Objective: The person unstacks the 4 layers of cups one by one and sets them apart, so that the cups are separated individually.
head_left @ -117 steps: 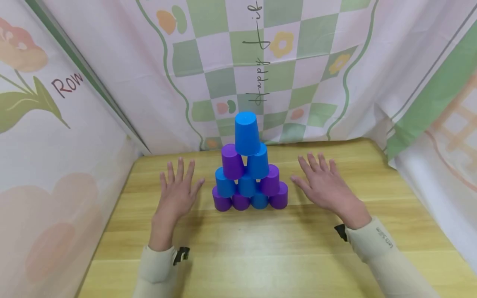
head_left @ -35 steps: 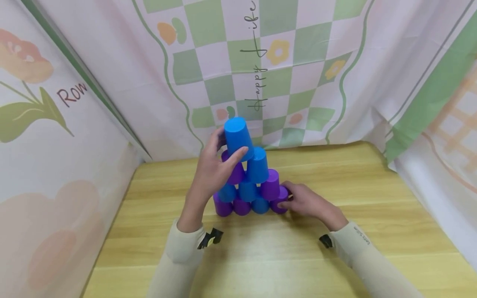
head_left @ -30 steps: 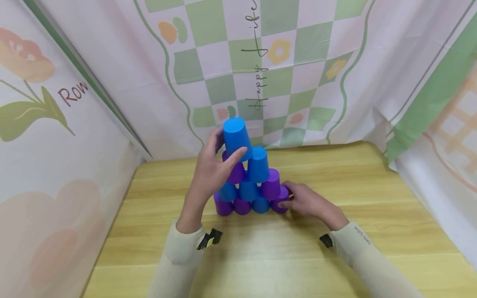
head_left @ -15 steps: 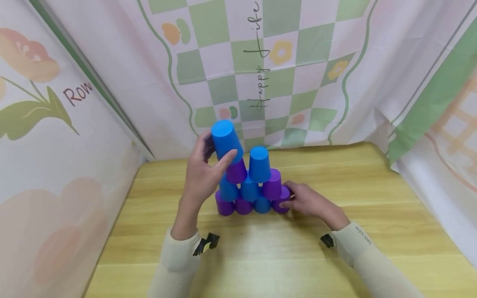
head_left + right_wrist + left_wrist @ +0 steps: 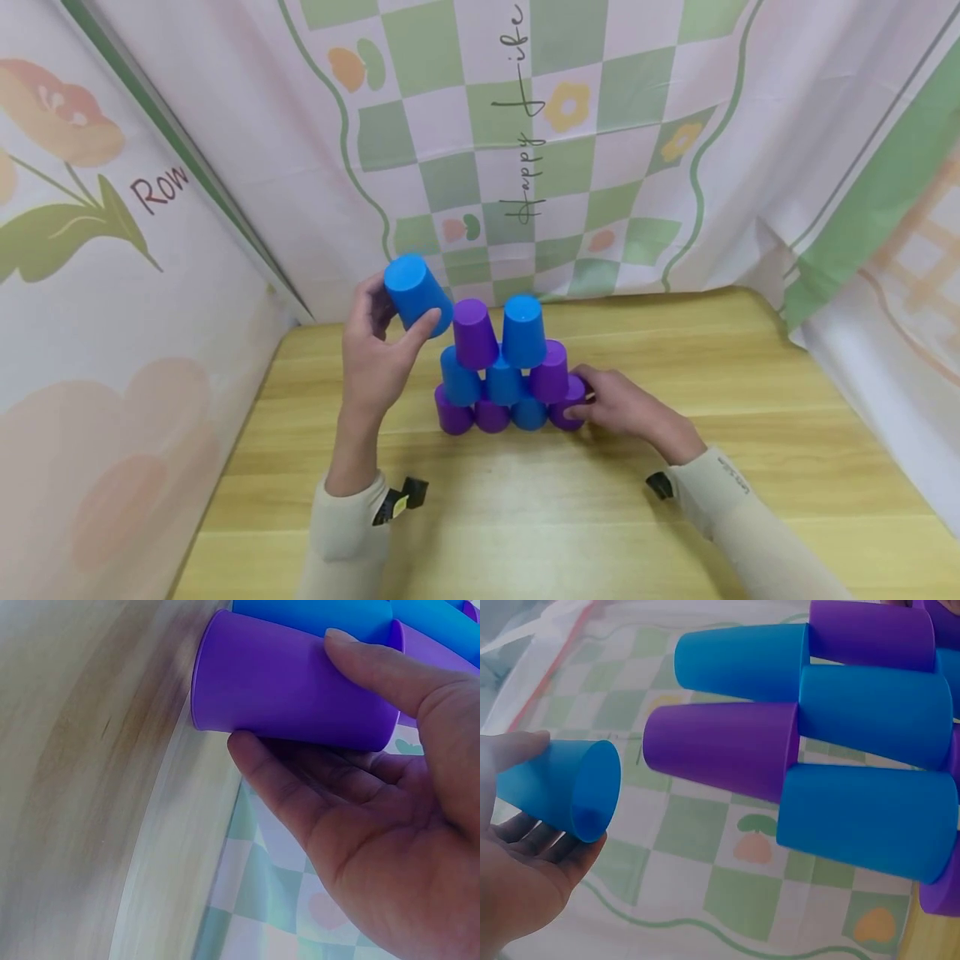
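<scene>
Holding a tilted blue cup in the air, just left of the cup stack, my left hand has its fingers curled round it. The stack stands on the table, topped by an upper purple cup and upper blue cup. At the stack's bottom right, my right hand grasps the end purple cup between thumb and fingers.
</scene>
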A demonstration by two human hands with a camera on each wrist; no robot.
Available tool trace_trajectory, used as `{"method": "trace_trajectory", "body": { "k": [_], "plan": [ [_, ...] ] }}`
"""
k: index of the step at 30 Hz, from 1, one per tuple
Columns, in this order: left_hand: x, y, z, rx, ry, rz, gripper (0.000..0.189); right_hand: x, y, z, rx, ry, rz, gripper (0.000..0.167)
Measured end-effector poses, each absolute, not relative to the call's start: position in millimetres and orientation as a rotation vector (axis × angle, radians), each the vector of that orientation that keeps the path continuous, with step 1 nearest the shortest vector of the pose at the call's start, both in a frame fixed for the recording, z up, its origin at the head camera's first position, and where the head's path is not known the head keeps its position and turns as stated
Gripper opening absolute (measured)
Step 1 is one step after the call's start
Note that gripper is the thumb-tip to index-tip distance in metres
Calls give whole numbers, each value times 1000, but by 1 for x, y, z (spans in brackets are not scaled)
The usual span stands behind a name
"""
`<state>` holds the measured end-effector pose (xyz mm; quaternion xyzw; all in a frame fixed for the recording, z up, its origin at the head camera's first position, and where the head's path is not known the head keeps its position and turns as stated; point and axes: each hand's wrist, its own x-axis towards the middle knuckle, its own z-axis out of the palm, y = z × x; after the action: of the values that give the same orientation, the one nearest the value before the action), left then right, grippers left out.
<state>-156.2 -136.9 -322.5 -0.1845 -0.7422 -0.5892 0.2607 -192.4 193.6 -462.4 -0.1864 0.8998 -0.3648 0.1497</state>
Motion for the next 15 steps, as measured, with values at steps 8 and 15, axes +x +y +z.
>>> {"method": "trace_trajectory", "body": {
  "k": [8, 15],
  "plan": [
    [-154, -150, -328, -427, -1974, -1616, 58, -193, 194, -462, -539, 2593, -1044, 40],
    [-155, -161, -337, -330, -1963, -1635, 57, -193, 195, -462, -548, 2585, -1053, 39]
  ]
}}
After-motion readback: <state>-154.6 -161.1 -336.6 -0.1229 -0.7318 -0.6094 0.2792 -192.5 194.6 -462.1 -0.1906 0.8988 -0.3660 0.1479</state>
